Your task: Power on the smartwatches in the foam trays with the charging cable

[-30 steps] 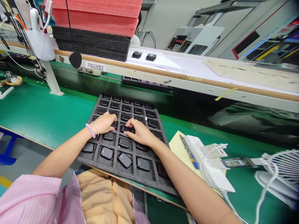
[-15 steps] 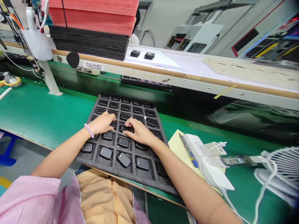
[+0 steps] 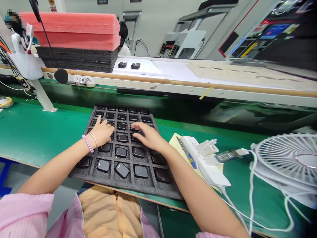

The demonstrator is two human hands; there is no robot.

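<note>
A dark grey foam tray (image 3: 112, 180) lies on the green bench, its square compartments holding several black square smartwatch bodies without straps, such as the smartwatch (image 3: 121, 152) near the middle. One smartwatch (image 3: 122, 170) in the nearest row sits turned askew in its compartment. My left hand (image 3: 102, 133), wearing a lilac coil and a pale bangle, rests over the tray's left side with fingers spread, partly covering the watches beneath. Over the right-centre compartments, my right hand (image 3: 150, 137) has thumb and fingers apart around a partly hidden smartwatch; I see nothing lifted in it.
Right of the tray are a white power strip (image 3: 198, 155) on yellow paper, cables and a white fan (image 3: 289, 165). A raised shelf (image 3: 158, 79) runs behind, bearing pink foam blocks (image 3: 71, 28), black foam sheets (image 3: 79, 59) and two small black devices. A post with a white cup (image 3: 27, 66) stands left.
The view has turned right, so everything sits further left. My left fingers have spread from a bent pose over the tray. My right thumb and fingers have opened wider and shifted to the right-centre compartments.
</note>
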